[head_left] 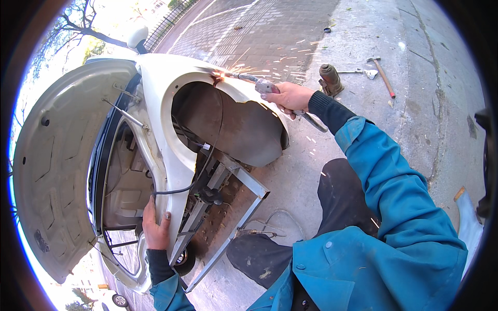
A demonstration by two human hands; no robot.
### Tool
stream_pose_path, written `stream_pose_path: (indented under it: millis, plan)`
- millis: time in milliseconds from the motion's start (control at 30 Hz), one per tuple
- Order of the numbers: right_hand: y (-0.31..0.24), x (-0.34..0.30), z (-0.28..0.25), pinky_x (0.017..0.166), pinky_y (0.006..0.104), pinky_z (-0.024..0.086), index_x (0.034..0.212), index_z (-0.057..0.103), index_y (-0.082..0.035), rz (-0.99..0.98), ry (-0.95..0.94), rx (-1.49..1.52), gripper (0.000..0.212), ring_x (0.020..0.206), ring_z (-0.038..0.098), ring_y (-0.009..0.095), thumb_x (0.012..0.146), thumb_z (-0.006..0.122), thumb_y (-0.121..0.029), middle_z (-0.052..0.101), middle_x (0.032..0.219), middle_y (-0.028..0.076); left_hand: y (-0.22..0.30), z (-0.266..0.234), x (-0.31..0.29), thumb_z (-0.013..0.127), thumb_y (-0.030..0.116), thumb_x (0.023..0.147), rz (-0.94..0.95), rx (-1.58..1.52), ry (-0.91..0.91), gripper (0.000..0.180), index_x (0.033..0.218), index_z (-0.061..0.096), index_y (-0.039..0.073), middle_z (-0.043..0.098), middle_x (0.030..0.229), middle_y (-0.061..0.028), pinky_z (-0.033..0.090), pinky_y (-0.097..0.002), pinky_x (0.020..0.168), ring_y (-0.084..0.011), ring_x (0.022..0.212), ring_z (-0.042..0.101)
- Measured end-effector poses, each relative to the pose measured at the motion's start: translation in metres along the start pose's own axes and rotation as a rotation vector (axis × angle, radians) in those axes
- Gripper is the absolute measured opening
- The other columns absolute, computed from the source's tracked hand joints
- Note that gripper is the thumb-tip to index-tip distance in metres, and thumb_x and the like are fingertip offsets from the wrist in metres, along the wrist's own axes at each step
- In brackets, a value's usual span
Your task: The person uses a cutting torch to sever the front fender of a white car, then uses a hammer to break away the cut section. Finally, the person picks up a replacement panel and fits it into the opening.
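Sparks (244, 68) at the Far Edge of the White Panel (181, 182)

We hold the torch (267, 86) in our right hand (293, 97), the grip closed around its handle, with a hose (314, 123) trailing from the near right end. The torch lies beyond our right sleeve (397, 168), its slim nozzle pointing left to a bright glow on the far rim of the large rounded opening (233, 122) in the panel. Dark scorching marks the white surface beside the glow, and sparks fly off mostly to the right.

Our left hand (157, 228) is at the near left part of the panel, thumb spread apart from the fingers; we cannot tell how firmly that grip has hold of the edge. A black cable (179, 192) ends just beside its fingertips and runs right, then far across the opening.

To the left stands the raised hood (59, 150). Near the opening, a grey metal frame (253, 207) juts toward our knees. On the concrete (394, 124) at the far right we see a bottle jack (330, 81) standing upright, with a wrench (369, 73) and a wooden-handled hammer (384, 78) lying farther right.
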State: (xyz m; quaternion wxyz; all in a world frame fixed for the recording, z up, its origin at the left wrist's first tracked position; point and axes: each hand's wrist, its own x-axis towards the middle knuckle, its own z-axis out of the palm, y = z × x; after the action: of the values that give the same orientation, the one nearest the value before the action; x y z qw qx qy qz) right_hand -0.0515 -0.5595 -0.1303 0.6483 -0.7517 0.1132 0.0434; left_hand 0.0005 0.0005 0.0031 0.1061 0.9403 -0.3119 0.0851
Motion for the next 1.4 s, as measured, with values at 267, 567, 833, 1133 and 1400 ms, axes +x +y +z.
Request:
stream_pose_path:
  millis: [267,567,833,1133,1400]
  plan:
    - [0.0030,-0.0032,-0.0005,0.044,0.0285,0.049,0.106,0.061,-0.005,-0.038,-0.010,0.051,0.039,0.046,0.052,0.009,0.115,0.058,-0.043,0.051,0.063,-0.001,0.0002,-0.0001,0.0004,0.058,0.072,0.100,0.006,-0.018,0.000,0.098,0.154,0.053,-0.011,0.059,0.150,-0.0326,0.041,-0.0485,0.121,-0.0460,0.139,0.058]
    - [0.0021,-0.0015,-0.0006,0.043,0.0290,0.053,0.116,0.066,-0.005,-0.001,0.005,0.001,0.047,0.048,0.052,0.009,0.113,0.059,-0.051,0.052,0.068,0.000,-0.0007,0.0002,0.0002,0.059,0.070,0.100,0.001,-0.006,-0.004,0.097,0.154,0.053,-0.011,0.058,0.151,-0.0330,0.041,-0.0487,0.121,-0.0465,0.140,0.057]
    - [0.0007,-0.0046,-0.0007,0.044,0.0285,0.050,0.113,0.062,-0.005,-0.007,0.000,0.007,0.040,0.045,0.051,0.008,0.115,0.057,-0.045,0.052,0.062,-0.002,-0.0001,0.0005,-0.0006,0.057,0.072,0.100,-0.003,0.007,0.003,0.098,0.154,0.053,-0.011,0.058,0.151,-0.0330,0.041,-0.0489,0.121,-0.0466,0.139,0.057]
    - [0.0004,-0.0077,0.0004,0.045,0.0288,0.049,0.106,0.060,-0.006,-0.032,-0.015,0.006,0.040,0.046,0.052,0.009,0.116,0.056,-0.045,0.052,0.063,-0.001,0.0010,0.0002,-0.0001,0.057,0.073,0.100,0.002,0.004,0.003,0.099,0.155,0.053,-0.010,0.059,0.150,-0.0326,0.042,-0.0487,0.120,-0.0461,0.138,0.058]
    - [-0.0024,-0.0096,0.0017,0.044,0.0285,0.049,0.107,0.060,-0.006,-0.033,-0.008,0.023,0.040,0.046,0.052,0.009,0.116,0.056,-0.044,0.052,0.063,-0.001,0.0013,-0.0001,-0.0003,0.058,0.072,0.100,-0.002,-0.004,0.003,0.098,0.154,0.053,-0.010,0.059,0.151,-0.0324,0.041,-0.0484,0.121,-0.0459,0.139,0.058]
